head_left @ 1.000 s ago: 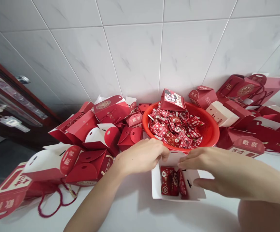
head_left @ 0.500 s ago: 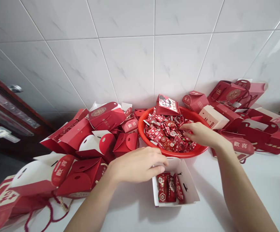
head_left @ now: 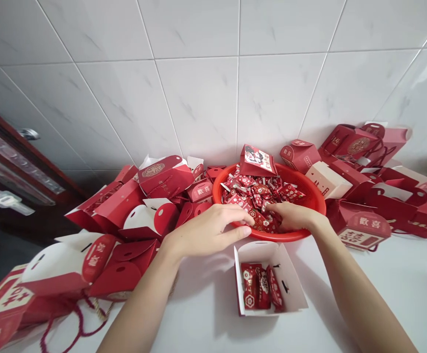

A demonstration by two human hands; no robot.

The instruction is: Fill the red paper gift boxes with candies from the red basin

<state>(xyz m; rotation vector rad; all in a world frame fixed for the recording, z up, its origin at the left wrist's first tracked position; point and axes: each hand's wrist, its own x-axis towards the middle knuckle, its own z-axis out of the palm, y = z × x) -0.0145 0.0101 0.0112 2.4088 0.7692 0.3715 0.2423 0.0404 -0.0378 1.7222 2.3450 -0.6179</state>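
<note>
Nearest you, the open paper box [head_left: 296, 290] sits on the white table [head_left: 202, 314]. The wrapped candies [head_left: 259, 289] in it lie side by side, long sides running near to far. Farther on, your left hand [head_left: 213, 228] is at the near left rim of the red basket [head_left: 280, 237], thumb and fingers apart, no candy showing between them. Your right hand [head_left: 295, 215] is deeper in the pile of candies [head_left: 248, 189]. Its fingertips are hidden, so I cannot tell if they pinch one. From that hand, the box lies nearer and a bit left.
</note>
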